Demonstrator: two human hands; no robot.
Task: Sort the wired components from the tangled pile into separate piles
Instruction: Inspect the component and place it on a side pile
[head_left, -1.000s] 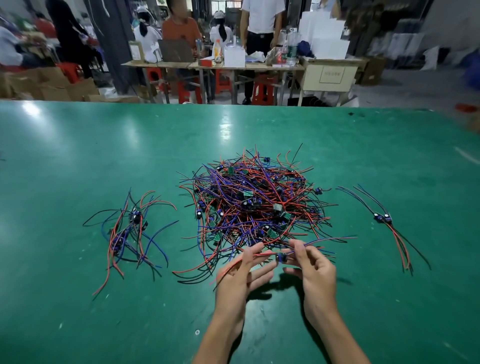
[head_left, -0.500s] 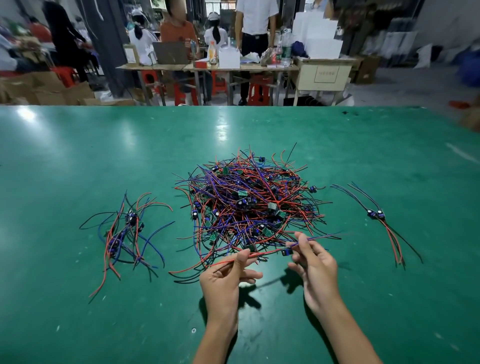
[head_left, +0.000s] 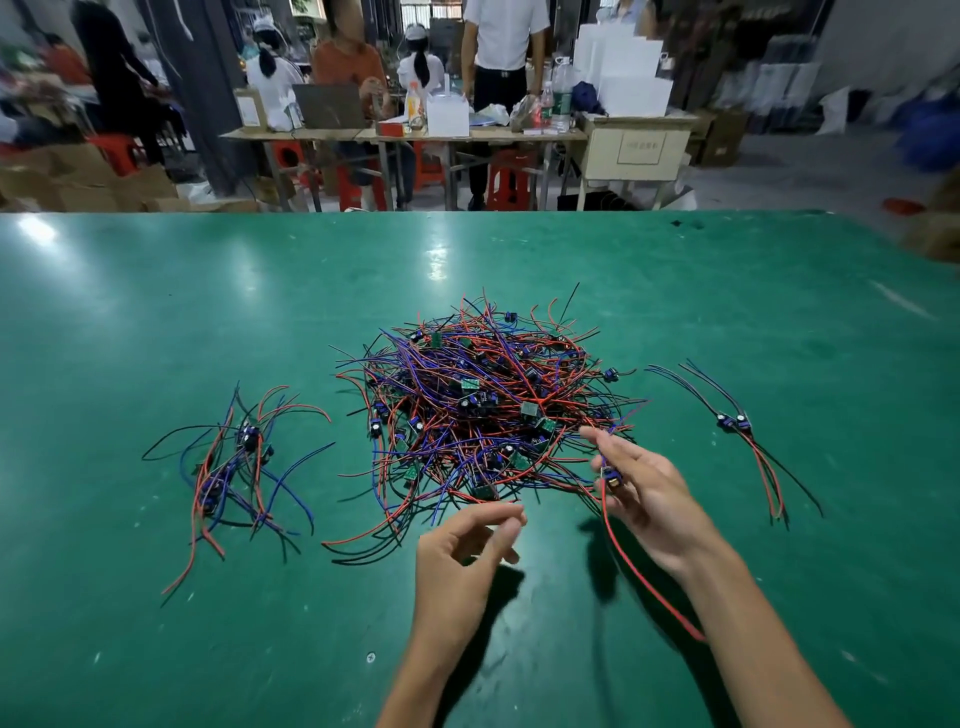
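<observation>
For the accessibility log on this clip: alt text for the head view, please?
The right hand holds one wired component, its red lead trailing toward the wrist, while the left hand hovers, holding nothing, beside it. Behind them on the green table lies a tangled pile, flanked by a small sorted pile left and another right.

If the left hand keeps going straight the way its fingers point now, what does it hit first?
Most likely the near edge of the tangled pile. The left hand points up and slightly right with loosely curled fingers, just short of the outermost wires, though its height above the table is unclear.
</observation>
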